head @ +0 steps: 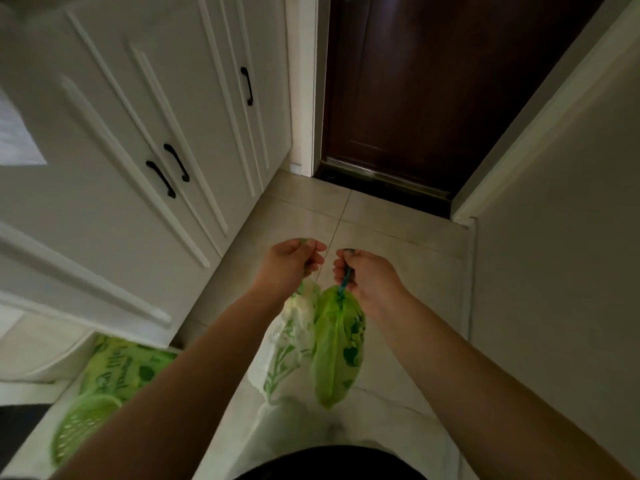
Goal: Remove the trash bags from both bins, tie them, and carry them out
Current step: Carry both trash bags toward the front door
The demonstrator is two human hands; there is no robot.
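From my remote seat I read the frame from the left. A green mesh basket lies on the floor in the low corner, with a green printed sack just behind it; I cannot tell whether either belongs to the job. Above them stands a white cabinet with black handles.

Toward the middle, the left hand is clenched round the gathered neck of a white bag with green print, which hangs free above the tiled floor. Just beside it, the right hand has its fingers curled round a teal drawstring — from that cord hangs a green bag, touching the white one at the side.

Ahead and to the right is a dark door, closed, and then a plain wall.

My judgement: both bags are out of their bins, and no bin is in view. The green bag's mouth looks cinched shut; the white bag's neck is hidden in the fist, so I cannot tell whether it is knotted. What is left is the last stretch — getting the door open with both hands full, and carrying the bags out.
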